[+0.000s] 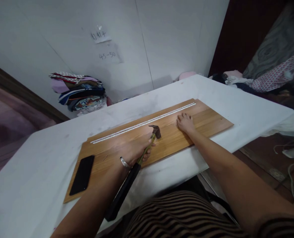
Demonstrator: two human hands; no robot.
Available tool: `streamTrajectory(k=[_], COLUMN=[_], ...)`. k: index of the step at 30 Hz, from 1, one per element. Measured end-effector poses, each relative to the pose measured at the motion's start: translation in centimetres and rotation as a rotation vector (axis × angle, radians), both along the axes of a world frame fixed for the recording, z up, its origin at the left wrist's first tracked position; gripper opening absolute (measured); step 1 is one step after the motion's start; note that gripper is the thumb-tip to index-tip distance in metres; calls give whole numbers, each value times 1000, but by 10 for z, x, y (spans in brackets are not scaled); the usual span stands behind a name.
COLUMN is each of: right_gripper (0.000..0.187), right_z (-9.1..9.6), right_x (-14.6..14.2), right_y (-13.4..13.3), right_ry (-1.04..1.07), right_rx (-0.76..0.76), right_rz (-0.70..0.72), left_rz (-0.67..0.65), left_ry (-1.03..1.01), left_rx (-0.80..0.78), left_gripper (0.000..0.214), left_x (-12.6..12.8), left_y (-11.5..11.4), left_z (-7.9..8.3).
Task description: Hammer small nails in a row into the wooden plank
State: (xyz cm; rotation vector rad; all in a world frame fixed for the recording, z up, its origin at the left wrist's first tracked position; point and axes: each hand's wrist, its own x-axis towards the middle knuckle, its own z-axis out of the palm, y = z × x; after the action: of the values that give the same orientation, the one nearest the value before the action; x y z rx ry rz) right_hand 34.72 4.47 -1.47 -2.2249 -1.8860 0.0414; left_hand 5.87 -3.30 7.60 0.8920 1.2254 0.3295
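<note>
My left hand (139, 150) is wrapped around the shaft of a claw hammer (127, 185) with a black grip. The metal head is low over the wooden board (169, 142); I cannot tell whether it touches. Toward the board's right part, my right hand (185, 123) rests palm down with its fingers slightly bent and apart, holding nothing visible. Just beyond its fingertips, a long silvery strip (142, 124) with a line along its middle lies lengthwise on the wood. A black phone (82, 175) lies at the board's left end.
The board lies on a table with a white cover (25, 175). A pile of folded clothes (80, 91) stands behind it by the wall, under paper notes (109, 55). At the right are more fabrics (271, 77) and a white cable (290, 175) lower down.
</note>
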Motion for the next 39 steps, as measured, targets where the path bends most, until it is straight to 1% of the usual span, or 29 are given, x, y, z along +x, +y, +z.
streamTrajectory(k=[8,13,16,21,26,32,36,39], right_gripper=[45,46,45,45,45,43,43,43], right_z=[2,1,-1,-1,0,-1,-2,-2], right_x=[-1,-1,0,0,-1,0,0,0], right_y=[-1,0,1,1,0,1,2,1], right_ry=[1,-2,-2,-8,-10,-9,-9,-8], right_rx=[-4,4,4,13,19,13,14,20], right_rz=[3,1,3,4,5,-6,-8,-7], left_rz=[2,5,2,7,11,-7,5,-6], left_ry=[-49,-16,-6,-24,14,-35,-29,-7], left_rx=[15,2,-7,2,-11,-17,8,-2], left_gripper=[43,46,47,40,41,47,44,42], left_x=[-1,0,1,2,2,-1,0,0], left_y=[0,1,-1,-1,-2,-1,0,-1], left_z=[1,-2,-1,3,0,1,-1,-3])
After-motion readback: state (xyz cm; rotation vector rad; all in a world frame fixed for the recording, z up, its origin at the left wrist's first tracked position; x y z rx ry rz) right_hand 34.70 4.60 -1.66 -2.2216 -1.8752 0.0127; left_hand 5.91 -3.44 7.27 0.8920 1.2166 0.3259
